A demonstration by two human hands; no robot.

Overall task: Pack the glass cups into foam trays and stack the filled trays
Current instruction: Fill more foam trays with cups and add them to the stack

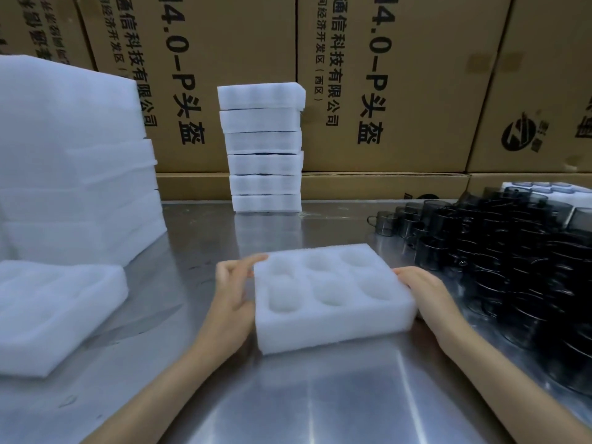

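Glass cups (499, 251), dark and smoky with small handles, stand crowded together on the right side of the steel bench (320, 405), reaching from its far edge toward the near right corner. Behind them, at the far right, a foam tray with cups in it (544, 190) is partly in view.

In the middle of the bench sits an empty white foam tray (333, 296) with 6 round pockets in 2 rows of 3. The left hand (232, 293) grips its left end, fingers (253, 261) curled over the top far corner and the palm against the side. The right hand (426, 293) holds the right end, its fingers laid along that side wall; whether they curl underneath I cannot tell. Whether the tray rests on the bench or is held just off it is also unclear.

At the back, in the center, a stack of 6 filled trays (264, 149) rises against a wall of brown cardboard boxes (416, 75) printed with black lettering; dark lines show between the layers.

On the left, a tall pile of white foam (70, 161) stands at the bench edge. In front of it lies another empty foam tray (54, 312), blurred, well apart from the one being held.
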